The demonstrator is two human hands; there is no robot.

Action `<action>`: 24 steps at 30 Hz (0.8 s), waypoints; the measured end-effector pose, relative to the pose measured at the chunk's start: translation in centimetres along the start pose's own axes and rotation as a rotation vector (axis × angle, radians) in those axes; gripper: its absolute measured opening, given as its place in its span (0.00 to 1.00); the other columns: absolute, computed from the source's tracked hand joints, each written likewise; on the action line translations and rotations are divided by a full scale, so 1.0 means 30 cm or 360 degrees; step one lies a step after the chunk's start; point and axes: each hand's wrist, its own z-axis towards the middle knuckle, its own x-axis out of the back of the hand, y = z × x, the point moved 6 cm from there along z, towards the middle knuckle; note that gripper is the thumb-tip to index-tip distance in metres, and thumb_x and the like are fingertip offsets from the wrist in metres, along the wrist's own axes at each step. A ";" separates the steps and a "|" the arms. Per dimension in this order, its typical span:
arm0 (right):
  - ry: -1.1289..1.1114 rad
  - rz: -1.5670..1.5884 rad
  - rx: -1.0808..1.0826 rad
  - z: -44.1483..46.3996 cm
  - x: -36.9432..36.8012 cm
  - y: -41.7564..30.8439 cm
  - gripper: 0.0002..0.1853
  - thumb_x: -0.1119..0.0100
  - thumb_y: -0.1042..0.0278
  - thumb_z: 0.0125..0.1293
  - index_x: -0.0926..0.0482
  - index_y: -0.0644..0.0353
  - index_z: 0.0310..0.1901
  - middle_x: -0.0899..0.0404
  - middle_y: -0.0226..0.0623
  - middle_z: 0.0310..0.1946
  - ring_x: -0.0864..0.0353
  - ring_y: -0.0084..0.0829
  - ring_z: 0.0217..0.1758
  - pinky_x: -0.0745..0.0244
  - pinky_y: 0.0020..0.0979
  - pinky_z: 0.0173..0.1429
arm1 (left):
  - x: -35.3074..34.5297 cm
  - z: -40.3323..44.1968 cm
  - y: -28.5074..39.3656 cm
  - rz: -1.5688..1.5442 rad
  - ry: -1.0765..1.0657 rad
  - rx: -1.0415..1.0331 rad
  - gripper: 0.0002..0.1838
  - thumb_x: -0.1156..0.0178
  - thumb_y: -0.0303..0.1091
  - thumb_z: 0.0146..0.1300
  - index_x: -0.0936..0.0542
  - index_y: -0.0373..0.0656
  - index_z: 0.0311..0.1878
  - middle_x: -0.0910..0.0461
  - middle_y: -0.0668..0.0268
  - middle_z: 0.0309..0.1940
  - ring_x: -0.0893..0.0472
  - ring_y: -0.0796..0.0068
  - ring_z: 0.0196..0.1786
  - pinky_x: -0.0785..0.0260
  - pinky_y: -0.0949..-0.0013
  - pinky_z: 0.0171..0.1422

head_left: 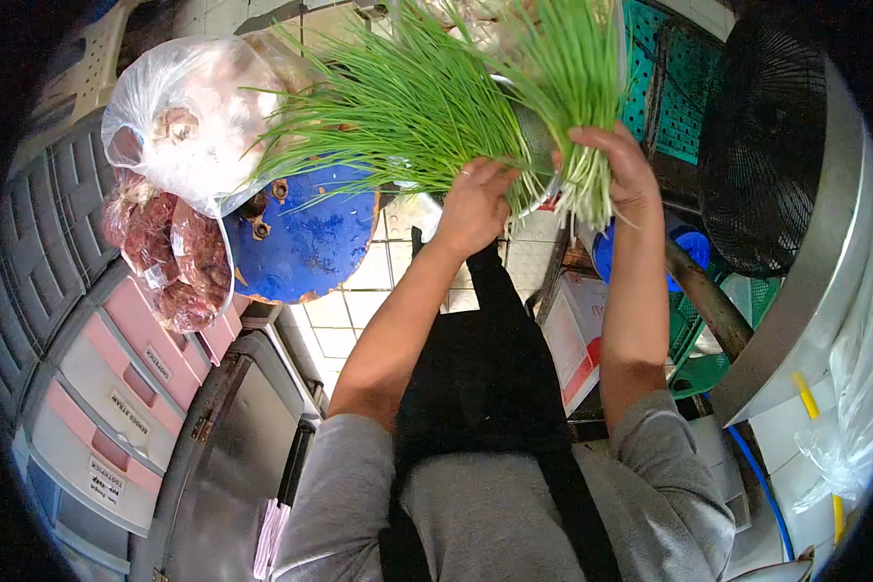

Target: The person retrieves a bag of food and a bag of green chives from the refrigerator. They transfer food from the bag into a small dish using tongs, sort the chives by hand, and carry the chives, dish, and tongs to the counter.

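Observation:
In the head view, two bunches of long, thin chives with pale root ends fan out in front of me. My right hand (623, 173) is closed around the lower part of the upright right bunch of chives (570, 87), whose white ends hang below the fingers. Lying slanted toward the upper left is the left bunch of chives (407, 116). My left hand (475, 206) has its fingers curled over the root ends of that bunch; the fingertips are partly hidden. Behind and between the bunches, part of a metal bowl (535, 145) shows.
A blue round stool top (306, 233) is at left, beside a clear bag with pale contents (199, 121) and plastic-wrapped dark red pieces (170, 252). Labelled drawers (116, 407) line the left. A black fan (761, 145) and metal edge (795, 320) stand at right.

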 end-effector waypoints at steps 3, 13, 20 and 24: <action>-0.0143 -0.0513 0.0024 -0.020 -0.067 0.065 0.22 0.38 0.73 0.53 0.30 0.66 0.50 0.21 0.42 0.36 0.18 0.37 0.38 0.22 0.36 0.42 | 0.066 -0.044 0.059 -0.1800 0.0035 0.0364 0.34 0.41 0.43 0.60 0.39 0.38 0.65 0.32 0.61 0.59 0.35 0.68 0.63 0.49 0.65 0.69; 0.0029 -0.2159 0.1035 -0.201 -0.425 0.211 0.37 0.38 0.66 0.50 0.41 0.65 0.63 0.36 0.57 0.58 0.34 0.52 0.60 0.39 0.45 0.64 | 0.158 -0.110 -0.015 -0.2511 0.0643 0.0624 0.29 0.39 0.37 0.59 0.36 0.38 0.61 0.26 0.57 0.52 0.27 0.62 0.55 0.33 0.60 0.61; -0.0456 -0.1359 0.1138 -0.201 -0.374 0.158 0.28 0.39 0.64 0.56 0.31 0.64 0.58 0.30 0.50 0.57 0.30 0.43 0.60 0.36 0.38 0.63 | 0.205 -0.068 -0.061 -0.2575 0.0673 0.0467 0.24 0.42 0.31 0.57 0.34 0.42 0.58 0.22 0.56 0.43 0.25 0.53 0.52 0.31 0.53 0.58; -0.0174 -0.0979 0.0591 -0.034 -0.175 0.133 0.19 0.42 0.64 0.60 0.24 0.64 0.51 0.24 0.48 0.51 0.23 0.38 0.53 0.31 0.33 0.57 | 0.299 -0.102 0.024 -0.2545 0.0798 0.0329 0.30 0.39 0.27 0.51 0.35 0.40 0.59 0.23 0.58 0.38 0.23 0.60 0.45 0.28 0.57 0.52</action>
